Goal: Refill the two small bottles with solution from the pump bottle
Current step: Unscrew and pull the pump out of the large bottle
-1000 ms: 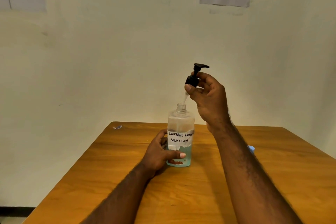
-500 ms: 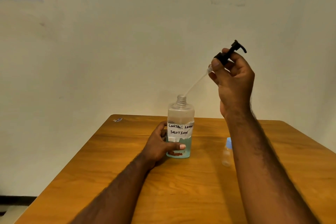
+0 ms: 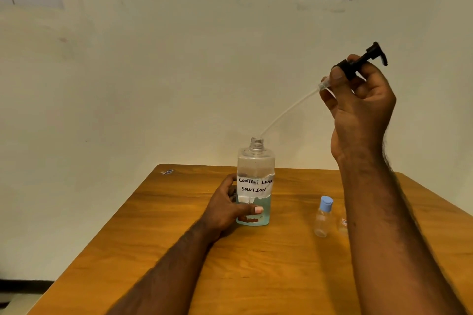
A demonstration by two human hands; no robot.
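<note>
Two hands busy: left hand [image 3: 225, 210] grips upright, uncapped pump bottle [image 3: 256, 161] mid-table [image 3: 179, 212]; right hand [image 3: 358, 115] pinches black pump head [image 3: 358, 61] high right, tube [image 3: 289, 110] tip just over neck. Blue-capped small bottle [image 3: 323, 217] stands right.

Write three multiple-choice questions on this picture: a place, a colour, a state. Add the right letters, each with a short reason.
1. Where does the blue-capped small bottle stand? A on the table, right of the big bottle; B on the floor; C on a shelf.
2. The pump head is: A white; B black; C blue.
3. The big bottle's neck is: A closed by the pump; B open; C covered with foil.
1 A: it stands on the wood beside the big bottle. 2 B: the head in the right hand is black. 3 B: the threaded neck is bare, the pump held up.
</note>
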